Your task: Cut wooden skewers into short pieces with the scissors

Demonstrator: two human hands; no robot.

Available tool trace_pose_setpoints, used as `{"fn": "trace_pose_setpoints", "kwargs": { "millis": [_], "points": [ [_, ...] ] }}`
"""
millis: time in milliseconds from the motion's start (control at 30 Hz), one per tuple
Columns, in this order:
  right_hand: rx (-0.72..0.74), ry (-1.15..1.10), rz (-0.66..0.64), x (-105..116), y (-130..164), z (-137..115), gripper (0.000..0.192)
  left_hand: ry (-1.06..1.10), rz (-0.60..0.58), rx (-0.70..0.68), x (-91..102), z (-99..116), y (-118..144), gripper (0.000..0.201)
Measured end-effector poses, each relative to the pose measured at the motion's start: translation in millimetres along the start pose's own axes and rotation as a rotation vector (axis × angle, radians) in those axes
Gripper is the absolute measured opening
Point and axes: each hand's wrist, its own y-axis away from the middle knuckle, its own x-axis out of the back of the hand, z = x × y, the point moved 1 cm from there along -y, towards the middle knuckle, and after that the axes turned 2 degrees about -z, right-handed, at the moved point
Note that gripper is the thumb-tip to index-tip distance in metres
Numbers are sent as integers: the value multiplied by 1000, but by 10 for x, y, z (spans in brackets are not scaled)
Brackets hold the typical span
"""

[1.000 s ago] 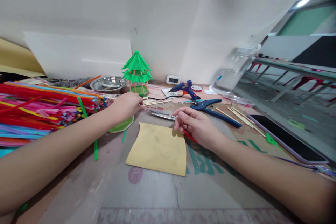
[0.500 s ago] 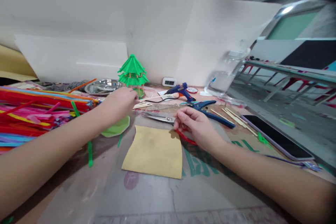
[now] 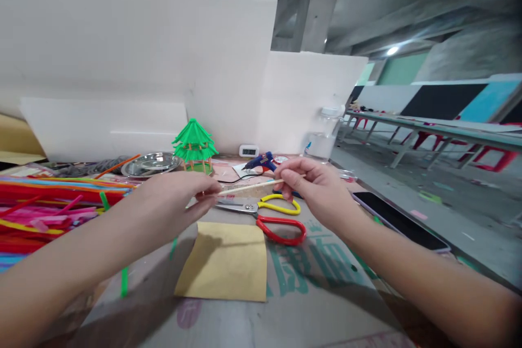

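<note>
1. Head view, the only one: thin wooden stick point(image 3: 249, 187) held in the air above the table point(image 3: 326, 293), between both hands, over the scissors point(image 3: 265, 212).
2. Long axis of the stick running almost level, from about 8 o'clock at the left end to 2 o'clock at the right end, right end slightly higher.
3. Left hand point(image 3: 175, 201) closed in a pinch on the left end of the stick, at 9 o'clock from its middle.
4. Right hand point(image 3: 314, 187) closed in a pinch on the right end, at 3 o'clock from the middle; a short tip showing past the fingers.
5. Both hands equally near, each touching one end.
6. Yellow paper sheet point(image 3: 224, 261) flat at 6 o'clock below the stick, well apart from it.
7. Green pavilion model point(image 3: 194, 144) at 11 o'clock, farther back; glue gun point(image 3: 261, 162) at 12 o'clock, behind the stick.
8. Pile of coloured pipe cleaners point(image 3: 49, 201) at 9 o'clock, beyond the left forearm.
</note>
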Motion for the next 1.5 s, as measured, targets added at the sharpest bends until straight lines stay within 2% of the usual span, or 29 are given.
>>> {"fn": "trace_pose_setpoints", "kwargs": {
  "millis": [100,200,333,433,533,633,733,800,867,1033,1200,1367,1433,1500],
  "points": [
    [44,124,-65,-93,89,-55,9,109,-83,-36,-25,126,-11,31],
    [137,229,-60,-158,168,-100,1,175,-114,-77,-57,245,-17,34],
    [136,221,-37,-181,208,-129,9,290,-106,-100,-103,286,-1,29],
    [153,155,-91,-124,170,-170,16,546,-144,-68,-126,269,7,25],
    [158,307,-267,23,75,-185,23,962,-210,2,-132,273,0,24],
    [29,779,-530,206,-19,-79,27,1258,-224,57,-127,291,-12,17],
    [-100,1043,-670,323,-63,108,45,1357,-190,91,-122,295,-22,15],
    [-142,1099,-755,332,-65,222,58,1379,-174,95,-122,292,-31,18],
    [-158,1108,-804,309,-65,295,64,1391,-173,97,-125,286,-42,22],
    [-81,1061,-804,247,-79,306,63,1360,-189,102,-138,257,-79,30],
    [-100,1077,-801,205,-36,384,75,1388,-166,133,-171,216,-102,37],
    [-72,1015,-620,138,14,643,77,1367,-130,129,-186,188,-104,40],
    [-39,902,-513,99,18,694,77,1354,-88,98,-161,192,-104,40],
    [-14,725,-380,58,12,691,70,1349,5,61,-117,199,-103,38]
  ]
}}
